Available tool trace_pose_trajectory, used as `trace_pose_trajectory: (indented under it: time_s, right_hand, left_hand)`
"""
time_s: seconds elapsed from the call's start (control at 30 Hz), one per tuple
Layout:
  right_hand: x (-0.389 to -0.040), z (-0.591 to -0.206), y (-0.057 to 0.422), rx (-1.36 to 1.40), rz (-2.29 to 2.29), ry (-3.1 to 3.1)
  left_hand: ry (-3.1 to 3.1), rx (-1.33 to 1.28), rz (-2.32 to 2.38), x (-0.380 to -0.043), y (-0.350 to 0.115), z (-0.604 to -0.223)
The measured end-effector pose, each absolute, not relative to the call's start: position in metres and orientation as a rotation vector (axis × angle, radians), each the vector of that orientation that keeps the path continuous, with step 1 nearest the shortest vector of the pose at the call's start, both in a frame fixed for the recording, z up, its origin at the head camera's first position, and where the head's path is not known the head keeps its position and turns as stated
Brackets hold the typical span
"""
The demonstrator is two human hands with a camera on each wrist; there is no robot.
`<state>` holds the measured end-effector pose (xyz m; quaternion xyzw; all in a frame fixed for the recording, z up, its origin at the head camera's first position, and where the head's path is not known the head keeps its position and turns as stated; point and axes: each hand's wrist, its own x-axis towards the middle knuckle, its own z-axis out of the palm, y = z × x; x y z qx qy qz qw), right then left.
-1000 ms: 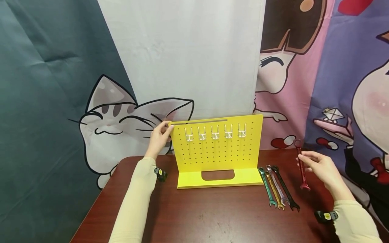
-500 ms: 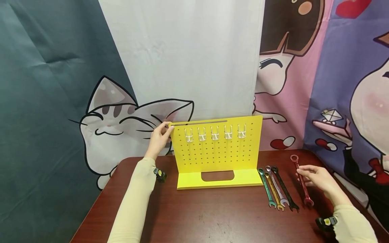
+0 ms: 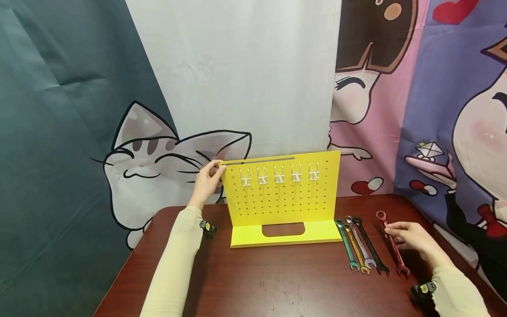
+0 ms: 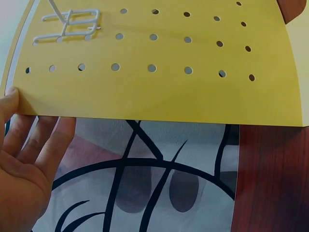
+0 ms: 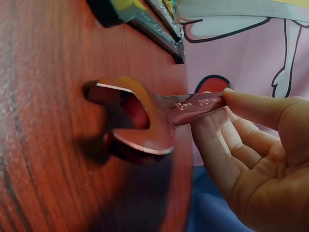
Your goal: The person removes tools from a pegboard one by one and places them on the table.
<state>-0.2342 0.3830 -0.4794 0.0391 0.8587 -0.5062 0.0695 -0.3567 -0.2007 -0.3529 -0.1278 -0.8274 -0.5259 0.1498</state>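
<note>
My left hand (image 3: 206,182) grips the upper left corner of a yellow pegboard (image 3: 283,193). In the left wrist view the thumb lies on the board's front and the fingers (image 4: 41,140) go behind its edge. White wire hooks (image 3: 279,175) stand in a row along the upper part of the board. On the right, my right hand (image 3: 412,237) pinches the shaft of a red combination wrench (image 3: 393,246) between thumb and fingers. Its open end (image 5: 140,121) is close to the table in the right wrist view; whether it touches is hard to tell.
Beside the board's right end lie a green wrench (image 3: 348,245), a gold wrench (image 3: 358,251), a silver wrench (image 3: 362,244) and a black wrench (image 3: 371,246), side by side. The brown table (image 3: 253,281) meets a printed curtain (image 3: 257,79) at the back.
The right hand has lowered the red wrench toward the table and shifted it slightly left, nearer the black wrench. It has turned so its open end shows. The left hand keeps its hold.
</note>
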Motion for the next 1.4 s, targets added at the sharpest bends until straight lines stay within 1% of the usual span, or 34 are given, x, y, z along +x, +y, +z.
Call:
trace_pose_trajectory:
  time_s: [0.57, 1.4]
  right_hand:
    - [-0.24, -0.496, 0.372, 0.141, -1.444, 2.587]
    - [-0.246, -0.495, 0.359, 0.24, -1.391, 2.586]
  left_hand:
    - [-2.38, -0.35, -1.543, -0.353, -0.198, -0.351]
    - [-2.379, -0.352, -1.544, -0.356, -0.201, -0.352]
